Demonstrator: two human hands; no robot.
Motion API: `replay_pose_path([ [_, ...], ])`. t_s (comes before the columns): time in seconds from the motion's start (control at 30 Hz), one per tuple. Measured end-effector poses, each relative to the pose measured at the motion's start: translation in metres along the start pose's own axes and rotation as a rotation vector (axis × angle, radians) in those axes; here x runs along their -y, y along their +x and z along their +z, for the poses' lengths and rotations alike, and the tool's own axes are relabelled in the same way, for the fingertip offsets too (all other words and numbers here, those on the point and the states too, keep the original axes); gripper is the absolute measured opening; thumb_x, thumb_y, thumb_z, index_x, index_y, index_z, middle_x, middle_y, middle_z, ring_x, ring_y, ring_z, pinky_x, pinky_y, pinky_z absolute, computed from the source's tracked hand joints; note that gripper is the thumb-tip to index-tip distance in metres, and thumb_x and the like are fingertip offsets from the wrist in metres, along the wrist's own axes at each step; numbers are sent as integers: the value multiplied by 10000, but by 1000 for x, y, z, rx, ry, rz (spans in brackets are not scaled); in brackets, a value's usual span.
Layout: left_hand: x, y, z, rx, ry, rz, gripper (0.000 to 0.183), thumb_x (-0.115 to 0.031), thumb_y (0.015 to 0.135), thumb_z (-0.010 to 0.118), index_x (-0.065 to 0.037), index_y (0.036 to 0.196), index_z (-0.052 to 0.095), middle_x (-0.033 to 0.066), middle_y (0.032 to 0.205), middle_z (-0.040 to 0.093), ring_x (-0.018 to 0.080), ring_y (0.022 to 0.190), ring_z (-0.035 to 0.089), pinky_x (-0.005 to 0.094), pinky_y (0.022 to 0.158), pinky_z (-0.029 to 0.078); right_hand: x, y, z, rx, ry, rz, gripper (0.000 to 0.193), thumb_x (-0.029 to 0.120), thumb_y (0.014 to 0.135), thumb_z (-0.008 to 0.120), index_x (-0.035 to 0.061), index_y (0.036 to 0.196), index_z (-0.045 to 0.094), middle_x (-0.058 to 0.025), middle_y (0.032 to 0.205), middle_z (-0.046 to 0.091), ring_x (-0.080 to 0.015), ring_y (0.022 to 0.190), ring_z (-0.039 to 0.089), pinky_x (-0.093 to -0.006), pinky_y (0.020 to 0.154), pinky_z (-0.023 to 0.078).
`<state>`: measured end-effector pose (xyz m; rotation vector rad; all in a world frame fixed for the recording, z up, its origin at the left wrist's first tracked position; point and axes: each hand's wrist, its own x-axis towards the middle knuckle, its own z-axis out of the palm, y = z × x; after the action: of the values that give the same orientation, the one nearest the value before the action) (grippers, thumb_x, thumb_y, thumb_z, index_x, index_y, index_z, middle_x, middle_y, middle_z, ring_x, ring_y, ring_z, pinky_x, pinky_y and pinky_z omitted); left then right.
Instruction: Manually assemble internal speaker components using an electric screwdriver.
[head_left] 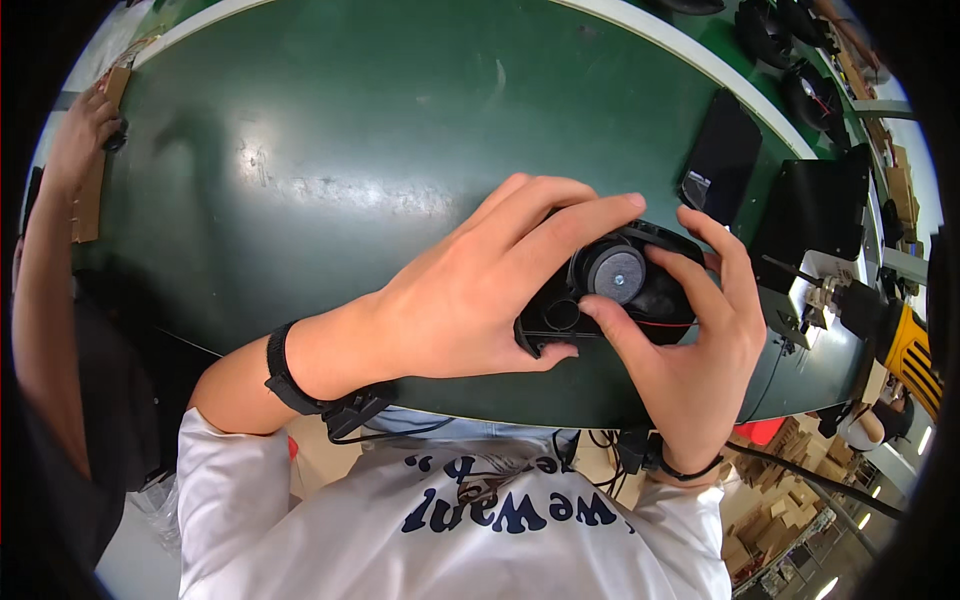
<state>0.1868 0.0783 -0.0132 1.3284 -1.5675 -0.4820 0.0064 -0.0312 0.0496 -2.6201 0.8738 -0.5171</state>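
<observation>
A black plastic speaker housing point(655, 289) is held above the green table, a little right of centre. Set in it is a round speaker point(615, 274) with a grey disc face and a small screw in its middle. A thin red wire runs along the housing's near side. My left hand point(470, 275) grips the housing from the left, thumb beneath its near edge and fingers over its far side. My right hand point(705, 320) closes on it from the right, thumb and index finger pressed against the round speaker. The housing's underside is hidden.
A flat black slab point(722, 155) lies far right on the green table point(330, 120). Nearby stand a black box point(815, 210) and a yellow-and-black tool point(905, 350). At the left edge, a co-worker's hand point(85, 140) touches a cardboard strip point(92, 205). Black round parts point(810, 95) sit far right.
</observation>
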Motion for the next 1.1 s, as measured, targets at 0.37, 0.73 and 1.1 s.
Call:
replay_pose_path([
  [0.37,0,1,0,-32,13,8,961,-111,536,912,32,1406,528,160,1396,600,368,1161,605,441,947,520,-1,6,3,34,64,-35,417,87,606,915,-36,963,738,-158,1193,707,-309,1011,729,-366,875,575],
  [0.73,-1,1,-1,-43,19,12,956,-92,522,910,21,1399,548,158,1355,619,368,1153,614,435,943,532,-1,6,5,32,104,-30,413,82,602,915,-37,955,737,-158,1162,712,-306,1008,726,-363,876,569],
  [1.1,-1,2,-3,-42,41,12,932,-99,532,913,12,1390,565,170,1329,623,360,1148,621,420,942,547,-2,6,5,14,102,-35,405,85,600,915,-39,944,742,-150,1143,716,-299,994,729,-361,865,571],
])
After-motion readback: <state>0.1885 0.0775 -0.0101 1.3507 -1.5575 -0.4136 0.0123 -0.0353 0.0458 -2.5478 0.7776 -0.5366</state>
